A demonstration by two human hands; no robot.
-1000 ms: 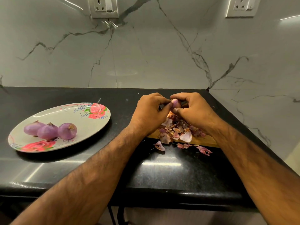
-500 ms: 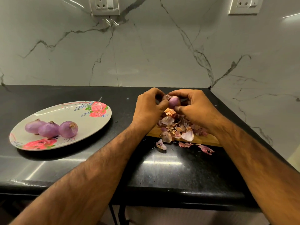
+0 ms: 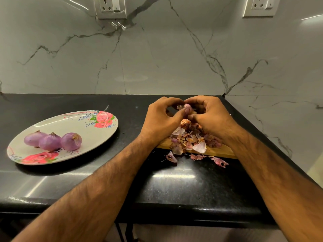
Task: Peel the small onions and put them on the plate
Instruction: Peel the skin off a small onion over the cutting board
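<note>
Above the wooden board (image 3: pixel 215 151) at the right rear of the counter, I hold one small onion (image 3: pixel 187 106) between both hands. My left hand (image 3: pixel 162 117) is curled, with the thumb and fingertips pinching the bulb from the left. My right hand (image 3: pixel 211 116) is curled as well, its thumb and forefinger closed on the bulb's right side. A flake of skin stands up at the onion's top. I cannot tell how much skin remains on the far side.

Status of work:
- Done: three onions (image 3: pixel 50 141) lie on the flowered plate (image 3: pixel 73 123), touching one another in a row near its left rim. Their surfaces look smooth and purple, so I judge them peeled.
- In hand: the fourth onion, partly stripped by my estimate and not yet on the plate.
- Left: finish this bulb and carry it left to the plate, which sits well apart from the board. No further unpeeled onions are visible, though the heap may hide some.

A heap of peels (image 3: pixel 190 138) covers the board directly below my hands, and a few loose scraps (image 3: pixel 218 161) lie just off its near edge.

The work surface is a glossy black stone countertop (image 3: pixel 174 186) that reflects the overhead light. Behind it and to the right are white marble-look wall panels (image 3: pixel 157 58) with grey veins, meeting in a corner. Two wall sockets (image 3: pixel 111 7) are mounted high on the back wall.
</note>
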